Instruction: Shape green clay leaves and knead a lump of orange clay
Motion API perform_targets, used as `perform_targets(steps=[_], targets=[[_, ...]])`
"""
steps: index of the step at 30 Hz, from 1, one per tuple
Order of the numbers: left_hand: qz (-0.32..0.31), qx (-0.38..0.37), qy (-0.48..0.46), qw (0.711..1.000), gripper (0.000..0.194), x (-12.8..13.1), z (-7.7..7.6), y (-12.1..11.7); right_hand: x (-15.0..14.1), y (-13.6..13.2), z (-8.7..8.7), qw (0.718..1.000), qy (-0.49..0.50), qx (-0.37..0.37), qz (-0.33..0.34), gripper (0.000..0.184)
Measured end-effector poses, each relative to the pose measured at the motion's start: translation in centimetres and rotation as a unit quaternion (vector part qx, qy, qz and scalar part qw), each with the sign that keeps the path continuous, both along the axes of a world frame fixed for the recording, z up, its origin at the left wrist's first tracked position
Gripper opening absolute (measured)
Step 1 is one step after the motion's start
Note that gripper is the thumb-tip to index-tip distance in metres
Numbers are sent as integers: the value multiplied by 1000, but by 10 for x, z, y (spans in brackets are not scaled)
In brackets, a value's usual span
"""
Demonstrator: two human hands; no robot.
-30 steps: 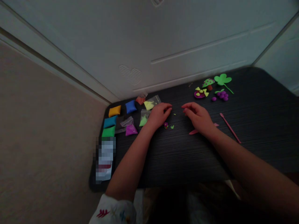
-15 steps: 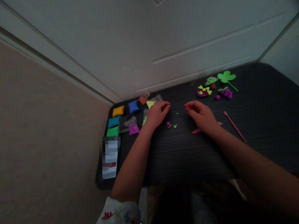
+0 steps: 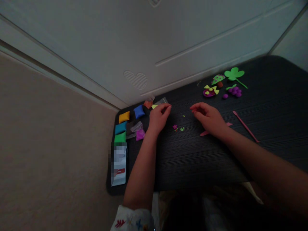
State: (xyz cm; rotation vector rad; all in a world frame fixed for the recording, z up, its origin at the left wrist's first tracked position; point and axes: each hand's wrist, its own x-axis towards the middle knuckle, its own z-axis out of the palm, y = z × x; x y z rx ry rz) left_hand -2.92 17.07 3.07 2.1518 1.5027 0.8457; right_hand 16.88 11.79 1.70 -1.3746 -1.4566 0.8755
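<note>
My left hand [image 3: 159, 116] is above the back left of the dark table, thumb and forefinger pinched together. Anything between those fingertips is too small to make out. It partly covers a zip bag with pale yellow clay [image 3: 154, 106]. To its right, my right hand [image 3: 209, 118] has curled fingers with the thumb close to them; I cannot make out anything held. Beneath it lies a pink modelling tool [image 3: 205, 133], partly hidden. Between the hands rest a tiny purple clay flower [image 3: 175, 127], a small green clay leaf piece [image 3: 182, 129] and a green bit [image 3: 183, 116].
Clay packets, including a blue one [image 3: 139, 111] and a magenta one [image 3: 140, 134], lie left, above a phone [image 3: 119, 170]. Back right are a clay clover [image 3: 234, 74], mushroom [image 3: 218, 80], grapes [image 3: 235, 91] and a purple dish [image 3: 209, 93]. A pink stick tool [image 3: 245, 127] lies right.
My left hand has shifted a little to the left and now hides the light green bag. The right hand has barely moved. The whole view has shifted slightly.
</note>
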Motion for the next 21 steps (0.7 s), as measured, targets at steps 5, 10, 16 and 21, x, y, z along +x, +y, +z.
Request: perform_targets(steps=[5,10,16,21], targets=[[33,20,-24,999,22,-9,2,-3,-1,-1,0,1000,-10,-1,-4,17],[137,72,-33,987,24,-29,-3,-13,-2,-2,2,1000,5,-13,-2,15],[191,93,23,977,40,-41,-21,-29,-1,-2,3,999,-30,-20,-8,13],[182,72,51,979,55,-34,-32,-40,0,-3,2,999,-42,-11,-11,15]])
